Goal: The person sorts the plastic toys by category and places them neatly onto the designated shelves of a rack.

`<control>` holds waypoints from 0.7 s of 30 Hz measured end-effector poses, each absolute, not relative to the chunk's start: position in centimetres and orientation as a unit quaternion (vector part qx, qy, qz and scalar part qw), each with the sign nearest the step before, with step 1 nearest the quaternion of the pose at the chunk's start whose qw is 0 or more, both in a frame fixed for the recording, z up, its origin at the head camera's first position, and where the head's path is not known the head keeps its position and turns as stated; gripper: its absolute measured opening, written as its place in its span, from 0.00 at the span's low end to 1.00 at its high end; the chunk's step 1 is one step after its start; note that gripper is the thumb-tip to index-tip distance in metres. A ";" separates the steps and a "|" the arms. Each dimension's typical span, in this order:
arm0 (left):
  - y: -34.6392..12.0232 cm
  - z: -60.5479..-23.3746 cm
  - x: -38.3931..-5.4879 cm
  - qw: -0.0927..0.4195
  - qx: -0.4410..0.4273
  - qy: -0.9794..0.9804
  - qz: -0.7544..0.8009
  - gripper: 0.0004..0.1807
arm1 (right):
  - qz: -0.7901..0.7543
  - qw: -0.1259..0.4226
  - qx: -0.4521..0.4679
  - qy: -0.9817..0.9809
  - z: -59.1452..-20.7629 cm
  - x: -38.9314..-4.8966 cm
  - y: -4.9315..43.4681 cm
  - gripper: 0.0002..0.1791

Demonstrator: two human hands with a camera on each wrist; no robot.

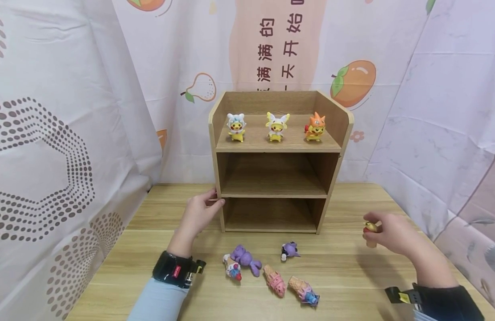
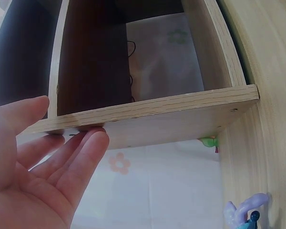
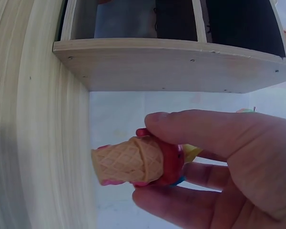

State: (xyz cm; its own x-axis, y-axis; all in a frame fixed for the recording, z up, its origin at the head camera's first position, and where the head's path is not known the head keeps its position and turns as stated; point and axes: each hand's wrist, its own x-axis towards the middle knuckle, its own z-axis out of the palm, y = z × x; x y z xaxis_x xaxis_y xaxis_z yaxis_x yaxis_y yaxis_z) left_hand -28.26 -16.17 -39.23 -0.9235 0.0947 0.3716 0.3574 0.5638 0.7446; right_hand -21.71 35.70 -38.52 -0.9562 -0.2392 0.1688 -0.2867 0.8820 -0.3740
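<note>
In the head view my left hand (image 1: 199, 213) holds the left side panel of a wooden shelf (image 1: 271, 196) near its lower board. The left wrist view shows the thumb (image 2: 34, 112) by the panel's front edge and the fingertips against its outer face. Off to the right of the shelf, my right hand (image 1: 398, 234) pinches an ice-cream-cone figurine (image 3: 133, 162) above the table, its waffle cone pointing away from the palm. The figurine's red and yellow top is partly hidden by the fingers.
Three yellow figurines, wearing a white bear hat (image 1: 236, 127), white-eared hood (image 1: 276, 127) and orange hood (image 1: 315, 127), stand on the top board. Before the shelf lie a purple figurine (image 1: 245, 258), a small purple-and-black one (image 1: 290, 250) and cone figurines (image 1: 274, 281). Printed curtains hang behind.
</note>
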 end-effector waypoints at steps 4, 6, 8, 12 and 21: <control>-16.1 -39.2 -28.2 0.145 -0.128 -0.872 -0.450 0.31 | 0.186 0.083 0.141 -0.969 -38.2 -21.6 35.2 0.23; -16.1 -39.2 -28.3 0.145 -0.127 -0.872 -0.451 0.31 | 0.172 0.104 0.146 -0.969 -38.1 -21.6 35.0 0.21; -16.1 -39.2 -28.3 0.145 -0.127 -0.872 -0.450 0.31 | 0.166 0.119 0.151 -0.967 -38.0 -21.6 34.7 0.18; -16.1 -39.2 -28.3 0.145 -0.129 -0.872 -0.449 0.31 | 0.164 0.131 0.155 -0.965 -37.7 -21.6 34.3 0.15; -16.2 -39.3 -28.3 0.144 -0.129 -0.871 -0.451 0.31 | 0.164 0.159 0.162 -0.960 -36.8 -21.2 33.3 0.14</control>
State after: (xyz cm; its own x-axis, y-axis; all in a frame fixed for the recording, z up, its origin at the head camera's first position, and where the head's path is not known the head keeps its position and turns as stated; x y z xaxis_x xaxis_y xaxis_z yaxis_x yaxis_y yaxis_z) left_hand -28.34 -16.16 -39.27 -0.9250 0.0948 0.3680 0.3552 0.5599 0.7485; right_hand -21.24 33.31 -36.83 -0.8966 -0.2593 0.3591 -0.3639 0.8934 -0.2634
